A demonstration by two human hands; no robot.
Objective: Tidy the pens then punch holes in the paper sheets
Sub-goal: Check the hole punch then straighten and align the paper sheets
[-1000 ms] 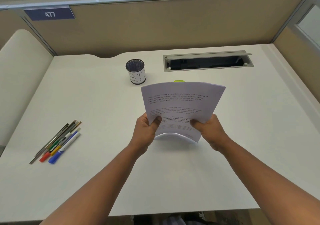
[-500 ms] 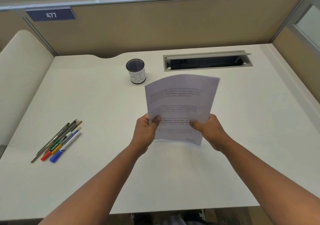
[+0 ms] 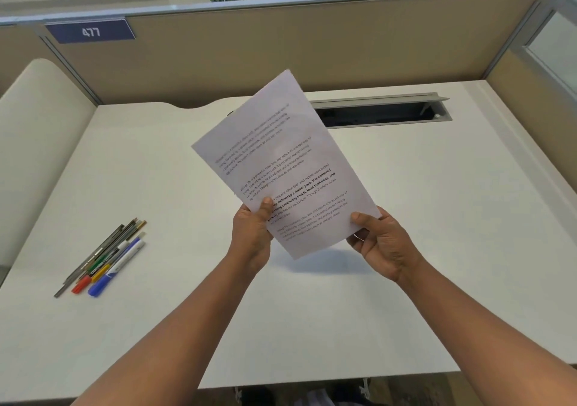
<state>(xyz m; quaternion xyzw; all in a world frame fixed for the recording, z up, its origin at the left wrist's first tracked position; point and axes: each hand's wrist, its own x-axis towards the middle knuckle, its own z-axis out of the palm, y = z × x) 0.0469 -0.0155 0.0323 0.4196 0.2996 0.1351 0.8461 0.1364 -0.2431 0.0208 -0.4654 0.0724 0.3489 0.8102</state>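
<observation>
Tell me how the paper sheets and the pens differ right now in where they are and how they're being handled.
The paper sheets are lifted off the desk, tilted, gripped by the left hand and right hand; the pens lie flat on the desk at the left, untouched. The sheets are one white printed stack; the pens are several, variously coloured. Both sit over the same desk.

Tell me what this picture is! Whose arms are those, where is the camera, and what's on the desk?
There is no machine here, only a person. The camera sits on their head and looks down, so you see their own arms. The left hand and right hand each pinch the paper sheets, which are lifted off the white desk and turned at a slant. A bunch of pens lies on the desk to the left. At the back is an open slot in the desk, probably for cables.
</observation>
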